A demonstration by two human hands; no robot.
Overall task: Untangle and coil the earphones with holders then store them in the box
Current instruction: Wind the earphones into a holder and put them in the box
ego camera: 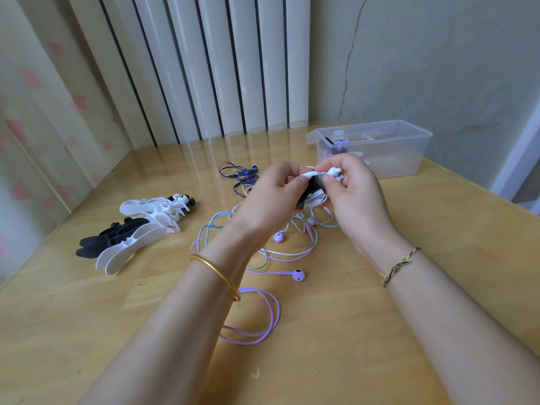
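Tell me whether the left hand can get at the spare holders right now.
Likely not yet: the way to the spare holders is open, but the left hand is gripping a black holder.

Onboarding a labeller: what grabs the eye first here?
Mid-frame, the left hand and right hand hold a black holder wound with white earphones. Below them a pastel cable tangle sprawls on the table; spare holders lie left, the clear box back right.

White earphones (334,171) coiled on black holder (310,189); tangled earphones (298,276) below; clear box (391,159) beyond.
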